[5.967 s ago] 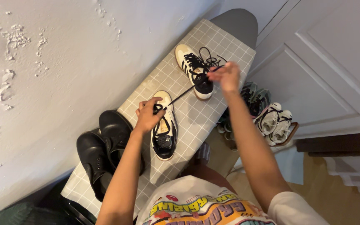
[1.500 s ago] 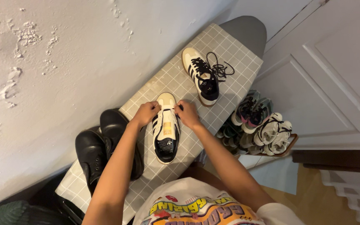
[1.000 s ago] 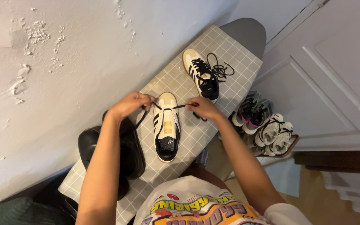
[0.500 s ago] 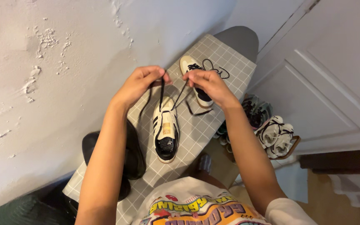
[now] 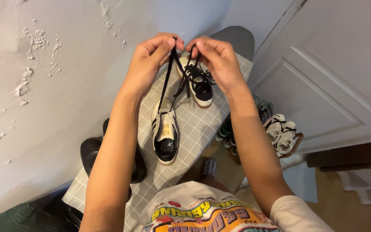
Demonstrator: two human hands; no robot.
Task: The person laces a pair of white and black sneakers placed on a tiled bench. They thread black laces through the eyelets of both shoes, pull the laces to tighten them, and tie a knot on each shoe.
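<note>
Both hands are raised over the near sneaker (image 5: 165, 133), which lies on the grid-pattern board (image 5: 202, 124), toe pointing away from the person. The left hand (image 5: 149, 64) is pinching one end of the black lace (image 5: 166, 81) betw. thumb and finger, and the right hand (image 5: 217, 60) pinches the other end; both ends are pulled up, taut and about equal.

Progress, as I judge it: the lace passes only through the eyelets nearest the toe, so lacing is at the start; the upper eyelets are empty and no knot is made. The far sneaker (image 5: 198, 81) looks fully laced.

Hard to see: exact eyelets (too small), far sneaker partly behind the right hand, black shoes (image 5: 92, 150) mostly behind the left forearm, shoe rack (image 5: 280, 135) w/ other pairs is partly cut off
</note>
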